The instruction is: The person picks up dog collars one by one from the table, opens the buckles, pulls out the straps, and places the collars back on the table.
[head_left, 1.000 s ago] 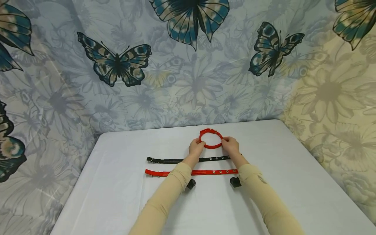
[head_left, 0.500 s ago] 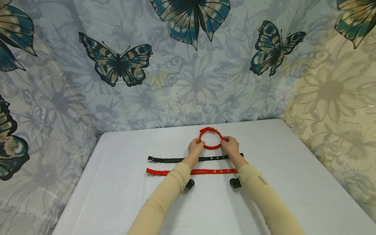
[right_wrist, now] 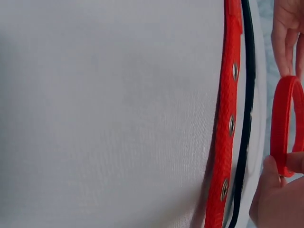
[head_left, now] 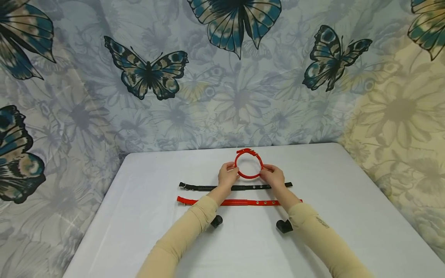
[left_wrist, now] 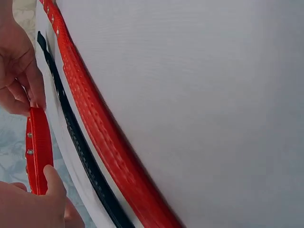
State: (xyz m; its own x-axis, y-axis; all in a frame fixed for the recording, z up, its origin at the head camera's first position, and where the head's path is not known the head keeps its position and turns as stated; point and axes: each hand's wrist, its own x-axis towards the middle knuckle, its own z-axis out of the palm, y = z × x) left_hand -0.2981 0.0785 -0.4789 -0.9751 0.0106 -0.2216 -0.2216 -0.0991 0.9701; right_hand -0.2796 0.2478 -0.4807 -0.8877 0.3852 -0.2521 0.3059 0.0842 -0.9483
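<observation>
Both hands hold a red collar (head_left: 248, 177), fastened into a ring, above the far part of the table. The left hand (head_left: 227, 175) pinches its left side; the right hand (head_left: 273, 176) pinches its right side. Metal eyelets show on the ring's strap in the left wrist view, where the left thumb (left_wrist: 53, 179) lies against it. Under the forearms a black collar (head_left: 243, 187) lies stretched out flat. A second red collar (head_left: 238, 202) with metal eyelets lies parallel, nearer the person. The forearms cover parts of both.
A white cloth covers the table (head_left: 121, 216). Behind it hangs a curtain-like backdrop (head_left: 240, 116) printed with butterflies and flowers. Black wrist-worn devices (head_left: 284, 226) show beside the beige sleeves (head_left: 326, 239).
The ring-shaped collar has tilted so its loop looks taller and faces the head camera more. The forearms have spread a little apart, and the head view has shifted slightly. Both hands keep their hold.
</observation>
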